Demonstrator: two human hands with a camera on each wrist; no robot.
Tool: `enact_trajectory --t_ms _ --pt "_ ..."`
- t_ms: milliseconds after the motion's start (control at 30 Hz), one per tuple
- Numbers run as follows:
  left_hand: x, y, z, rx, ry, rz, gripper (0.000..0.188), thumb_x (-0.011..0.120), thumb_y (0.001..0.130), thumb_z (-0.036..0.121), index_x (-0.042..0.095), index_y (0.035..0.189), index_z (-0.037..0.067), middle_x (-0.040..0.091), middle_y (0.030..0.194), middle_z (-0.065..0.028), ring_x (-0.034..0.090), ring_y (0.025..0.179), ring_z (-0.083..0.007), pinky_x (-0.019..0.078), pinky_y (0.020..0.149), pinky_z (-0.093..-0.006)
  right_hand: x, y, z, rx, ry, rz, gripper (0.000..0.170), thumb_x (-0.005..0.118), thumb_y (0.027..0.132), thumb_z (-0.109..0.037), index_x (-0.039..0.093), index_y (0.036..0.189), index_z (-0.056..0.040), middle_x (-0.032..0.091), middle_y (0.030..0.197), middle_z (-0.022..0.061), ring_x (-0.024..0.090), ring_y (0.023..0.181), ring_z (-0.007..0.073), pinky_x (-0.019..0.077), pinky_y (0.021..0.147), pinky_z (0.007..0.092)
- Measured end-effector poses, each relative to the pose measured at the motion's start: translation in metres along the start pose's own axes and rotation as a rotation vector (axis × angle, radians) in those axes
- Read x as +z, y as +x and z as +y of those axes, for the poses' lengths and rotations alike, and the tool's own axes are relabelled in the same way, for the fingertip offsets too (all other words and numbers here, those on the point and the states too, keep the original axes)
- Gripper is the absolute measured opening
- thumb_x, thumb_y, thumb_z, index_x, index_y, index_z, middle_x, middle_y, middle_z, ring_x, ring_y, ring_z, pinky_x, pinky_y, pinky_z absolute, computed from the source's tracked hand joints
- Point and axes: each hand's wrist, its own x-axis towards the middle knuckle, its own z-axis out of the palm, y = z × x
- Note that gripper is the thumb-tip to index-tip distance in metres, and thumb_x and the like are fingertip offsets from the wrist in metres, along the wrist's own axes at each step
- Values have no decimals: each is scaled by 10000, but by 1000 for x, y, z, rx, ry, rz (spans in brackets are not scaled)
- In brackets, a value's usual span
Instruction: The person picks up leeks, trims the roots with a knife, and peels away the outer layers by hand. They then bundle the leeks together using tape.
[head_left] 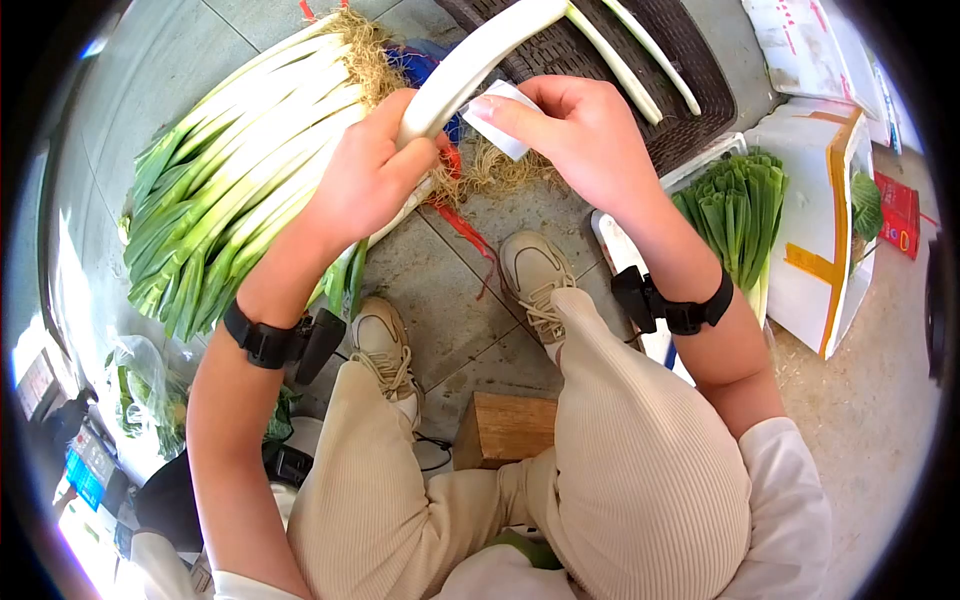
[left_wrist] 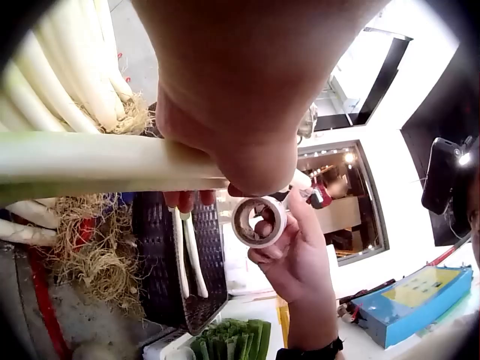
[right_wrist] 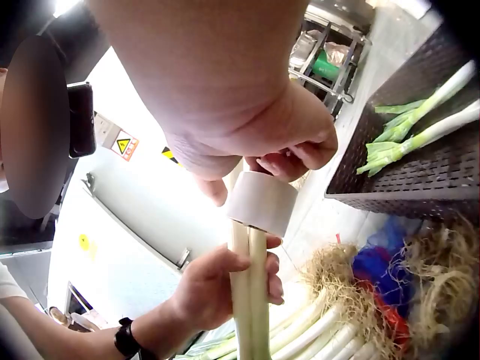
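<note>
My left hand [head_left: 375, 165] grips long white green onion stalks [head_left: 470, 75]; two of them show side by side in the right wrist view. A roll of white tape [left_wrist: 259, 223] is held by my right hand [head_left: 590, 130], its thumb on the outside and fingers at the core. The tape roll [right_wrist: 262, 202] overlaps the stalks just above my left hand [right_wrist: 217, 289] in the right wrist view. Part of the stalks is hidden behind my fingers.
A large pile of green onions [head_left: 260, 160] with stringy roots lies on the tiled floor at left. A dark woven basket [head_left: 700, 130] at the back holds a few stalks. Cut greens [head_left: 740, 210] and a white foam box [head_left: 815, 200] stand at right, a wooden block [head_left: 505, 430] between my feet.
</note>
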Motion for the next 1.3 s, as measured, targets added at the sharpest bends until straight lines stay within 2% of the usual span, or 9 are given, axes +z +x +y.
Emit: enact_trajectory --t_ms 100,167,267,467,667,867,1033,1167,1300 --pt "7 2 1 -38 -25 3 392 515 929 120 506 1296 -19 634 976 -67 588 837 -125 496 762 -300 -1 3 1 -9 -66 -1 502 739 806 -512 757 813 -11 645 604 50 565 529 108 428 524 270" --pt "13 1 -1 51 -38 83 351 589 905 257 577 1163 19 654 848 -112 608 781 -187 486 731 -340 -3 5 1 -5 -105 -1 523 735 800 -532 756 801 -10 640 594 57 571 522 118 429 520 273" --pt "14 -3 15 7 -118 45 436 628 929 382 588 1160 15 654 855 -99 605 805 -169 483 741 -334 -8 7 -6 37 -231 -36 559 721 777 -582 745 758 -24 619 563 62 583 509 157 445 527 297" --pt "22 1 8 6 -164 94 599 524 970 588 623 1137 21 617 811 -61 567 740 -142 471 682 -303 -7 8 -15 74 -461 -29 563 695 759 -619 725 708 -60 604 545 69 622 541 229 476 553 350" --pt "24 3 16 -144 -185 93 638 335 1032 599 605 1042 21 562 822 -48 505 722 -121 439 676 -281 -6 7 -16 49 -462 -16 524 691 768 -606 755 754 -86 631 570 64 645 566 236 486 566 348" --pt "27 6 18 -151 -204 116 624 358 1033 587 616 986 20 564 796 -47 507 689 -117 441 652 -272 -6 9 -14 14 -449 -15 498 695 769 -594 770 797 -102 640 580 60 647 573 232 484 567 344" --pt "28 7 19 -160 -261 154 637 385 1019 603 618 972 12 561 777 -50 508 673 -117 443 633 -273 -9 5 -8 -68 -450 -43 489 696 781 -564 773 850 -85 653 633 115 659 624 286 515 626 373" --pt "22 8 12 -205 -253 144 767 449 951 691 671 1048 -36 609 789 -75 562 684 -129 476 626 -270 -15 1 -14 -13 -513 -85 499 703 786 -559 768 873 -73 661 664 137 665 658 311 525 664 388" --pt "23 6 14 -218 -259 157 743 456 955 676 681 980 -32 593 739 -63 549 643 -124 464 587 -269 -20 0 -16 26 -546 -120 483 727 791 -531 768 901 -62 673 699 149 671 688 304 523 684 385"
